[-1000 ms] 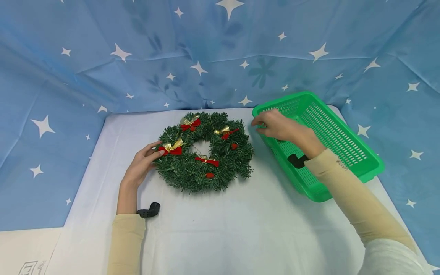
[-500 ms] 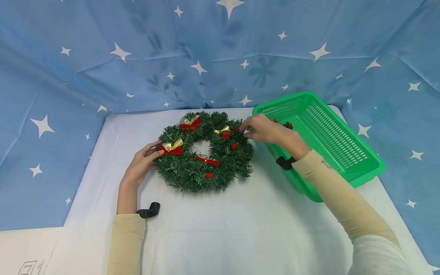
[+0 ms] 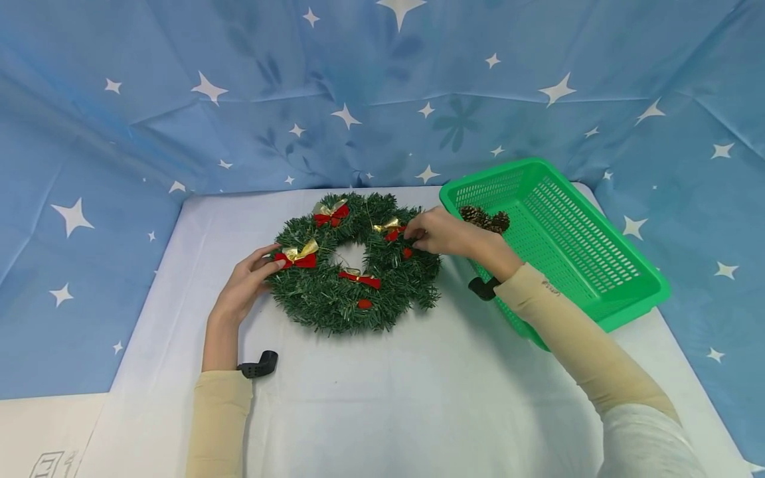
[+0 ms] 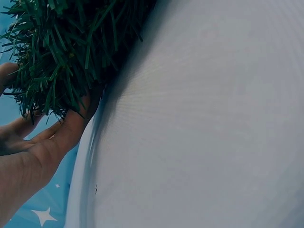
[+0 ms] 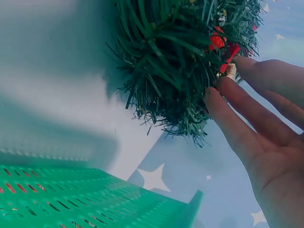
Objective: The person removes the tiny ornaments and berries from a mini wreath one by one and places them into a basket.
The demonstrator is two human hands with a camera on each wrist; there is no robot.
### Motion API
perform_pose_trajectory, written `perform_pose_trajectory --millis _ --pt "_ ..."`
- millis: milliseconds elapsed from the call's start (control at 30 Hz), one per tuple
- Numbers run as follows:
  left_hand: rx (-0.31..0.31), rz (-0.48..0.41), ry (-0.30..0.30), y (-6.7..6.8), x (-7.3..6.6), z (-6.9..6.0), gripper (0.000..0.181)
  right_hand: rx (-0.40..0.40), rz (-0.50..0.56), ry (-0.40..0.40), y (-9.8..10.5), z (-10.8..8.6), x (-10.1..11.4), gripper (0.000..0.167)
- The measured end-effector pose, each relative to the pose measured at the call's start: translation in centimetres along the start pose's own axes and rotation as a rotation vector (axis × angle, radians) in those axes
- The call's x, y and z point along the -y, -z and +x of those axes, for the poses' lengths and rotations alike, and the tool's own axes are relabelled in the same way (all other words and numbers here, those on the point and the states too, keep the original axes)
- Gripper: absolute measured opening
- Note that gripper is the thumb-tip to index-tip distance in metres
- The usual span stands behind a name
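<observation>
A green artificial wreath (image 3: 335, 312) lies on the white table, trimmed with several red bows with gold ribbon and a few small red pieces. My left hand (image 3: 245, 282) grips its left edge, the thumb beside a red and gold bow (image 3: 301, 256) and fingers reaching under the greenery. In the left wrist view, branches hide part of that left hand (image 4: 45, 149). On the wreath's right side, my right hand (image 3: 445, 234) pinches the end of another red bow (image 3: 393, 234). The right wrist view shows that hand's fingertips (image 5: 218, 97) among the needles, by the bow.
A green plastic basket (image 3: 621, 305) stands right of the wreath, beneath my right forearm. Pine cones (image 3: 484, 218) lie at its far left end. A blue star-patterned cloth (image 3: 382, 119) rises behind the table. The black wrist camera (image 3: 259, 365) sits on my left wrist.
My right hand has moved left from the basket to the right-hand bow, uncovering the pine cones. My left hand stays on the wreath's left edge.
</observation>
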State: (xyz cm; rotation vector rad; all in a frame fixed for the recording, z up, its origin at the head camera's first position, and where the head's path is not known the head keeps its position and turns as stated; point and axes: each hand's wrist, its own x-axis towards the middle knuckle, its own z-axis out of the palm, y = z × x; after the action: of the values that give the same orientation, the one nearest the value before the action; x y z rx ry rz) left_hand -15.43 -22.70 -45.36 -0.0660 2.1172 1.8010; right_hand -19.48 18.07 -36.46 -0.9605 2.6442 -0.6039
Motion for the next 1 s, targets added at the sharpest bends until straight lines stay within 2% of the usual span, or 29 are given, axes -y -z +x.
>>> perform_pose_trajectory --millis 333,700,1000 --pt "-0.002 0.0 -0.008 0.0 0.0 0.0 0.063 0.011 0.009 0.02 -0.4 0.3 0.3 0.022" --pt "0.003 -0.004 0.002 0.1 0.0 0.1 0.064 0.086 0.092 -0.006 -1.1 0.7 0.5 0.021" --pt "-0.003 -0.005 0.003 0.0 0.1 0.1 0.064 0.111 0.058 -0.022 -1.5 0.9 0.6 0.022"
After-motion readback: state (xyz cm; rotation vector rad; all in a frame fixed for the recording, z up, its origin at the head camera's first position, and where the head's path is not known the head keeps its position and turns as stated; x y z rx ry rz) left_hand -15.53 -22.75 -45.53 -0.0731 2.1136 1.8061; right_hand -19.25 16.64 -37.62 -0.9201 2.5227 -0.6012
